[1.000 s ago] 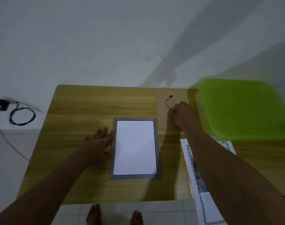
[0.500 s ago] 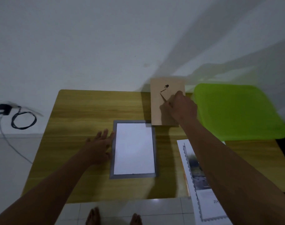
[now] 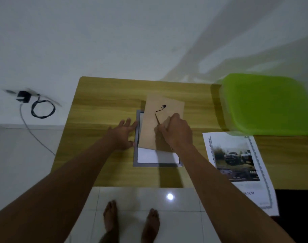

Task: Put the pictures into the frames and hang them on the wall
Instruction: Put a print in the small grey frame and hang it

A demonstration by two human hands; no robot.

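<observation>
A grey picture frame lies face down in the middle of the wooden table, with a white sheet showing inside it. My right hand grips a brown backing board by its stand and holds it tilted over the frame's upper part. The board carries a small black hanger near its top. My left hand rests flat on the table, fingers spread, touching the frame's left edge. A printed picture of vehicles lies on the table's right side.
A green plastic lid or bin stands at the table's back right. A black charger with coiled cable lies on the floor at left. My bare feet stand on white tiles at the table's front edge. A white wall rises behind.
My right hand lifted the backing board from the table beside the green bin and carried it left, over the frame. My left hand stayed at the frame's left edge.
</observation>
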